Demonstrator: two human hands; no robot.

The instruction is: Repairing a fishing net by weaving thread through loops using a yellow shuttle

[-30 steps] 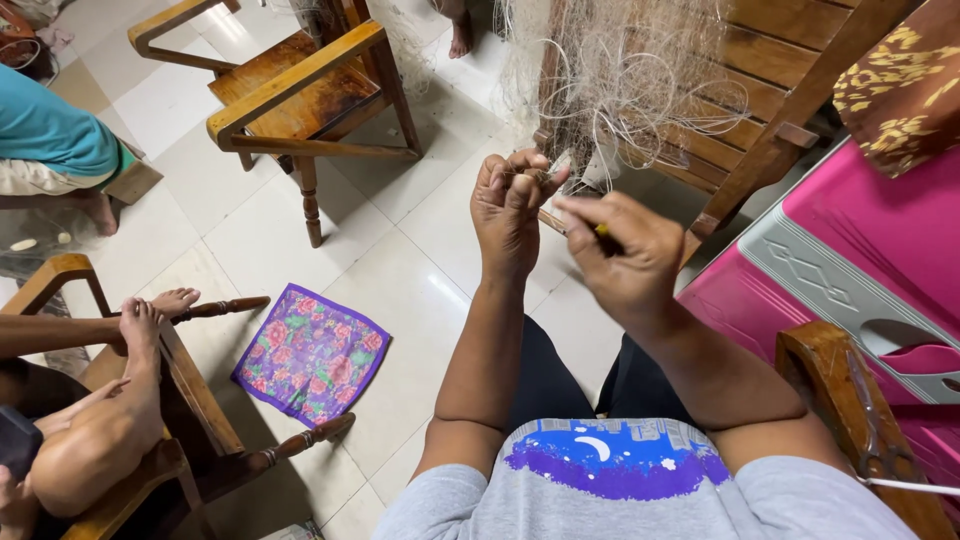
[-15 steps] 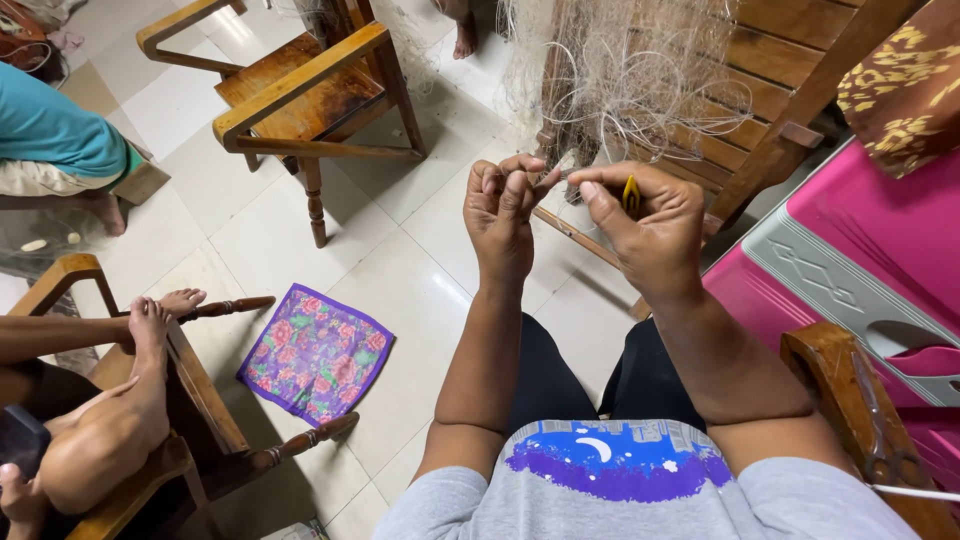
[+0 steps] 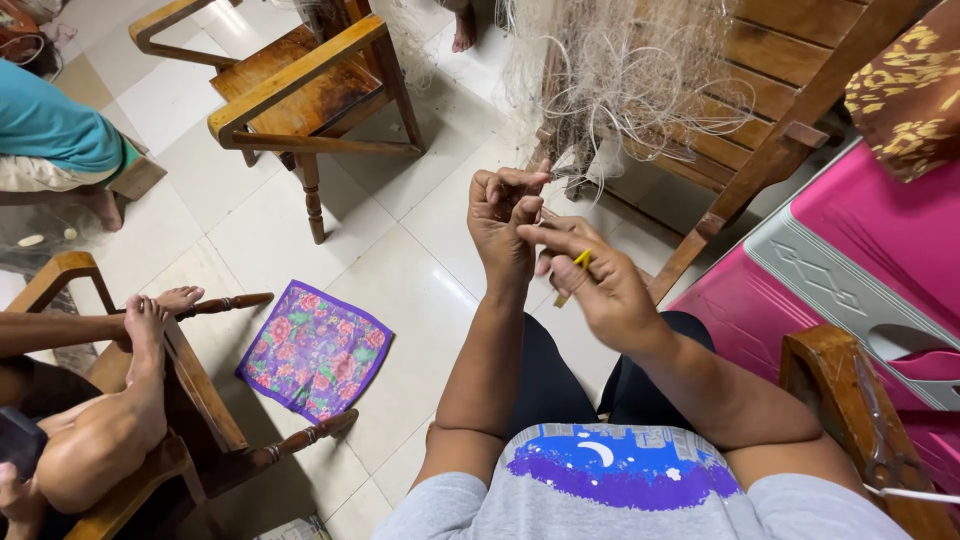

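The white tiled floor (image 3: 300, 240) fills most of the head view, and a wooden bench (image 3: 770, 110) stands at the upper right with a tangled pale fishing net (image 3: 620, 80) draped over it. Beside the bench sits a pink plastic box (image 3: 870, 240) with a grey lid panel. A wooden armchair (image 3: 300, 90) stands at the upper left, and another person's bare legs (image 3: 110, 420) rest on a second wooden chair at the lower left. A floral purple cloth (image 3: 315, 350) lies flat on the floor between that chair and the person's knees. The left hand (image 3: 505, 225) is raised in front of the net, its fingers bent together and pinching fine strands of the net. The right hand (image 3: 600, 285) is just beside it, touching it, fingers closed on a small yellow netting needle (image 3: 572, 272) that pokes out between thumb and forefinger.
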